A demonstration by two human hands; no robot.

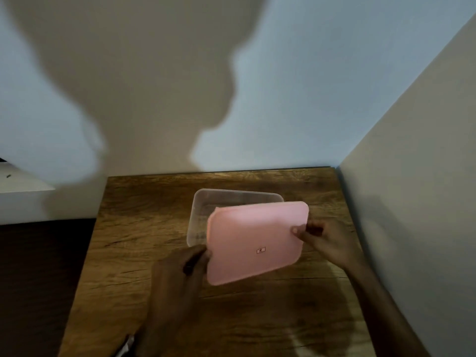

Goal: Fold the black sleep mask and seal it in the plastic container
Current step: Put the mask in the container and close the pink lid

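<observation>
A: Mask location? Not visible. Box (206, 215) interior only partly exposed, lid (255, 240) covers the rest. Can't tell if it's inside.

B: Dark sliver at the left hand (177, 276), between the fingers?

A: Something thin and dark there, can't identify it.

B: Lid state?

A: Pink, tilted, held above the clear box, offset toward the near right. Not seated. Small label on top.

B: Left grip?

A: Closed on the lid's near-left edge, fingers curled around it.

B: Right hand (327, 240)?

A: Pinching the right edge, thumb on top, fingers underneath.

B: Box?

A: Flat on the wood bench (128, 240), toward the back, far-left corner and rim exposed.

B: Surroundings?

A: Wall (309, 86) behind with the person's shadow on it, second wall on the right. Corner spot.
</observation>
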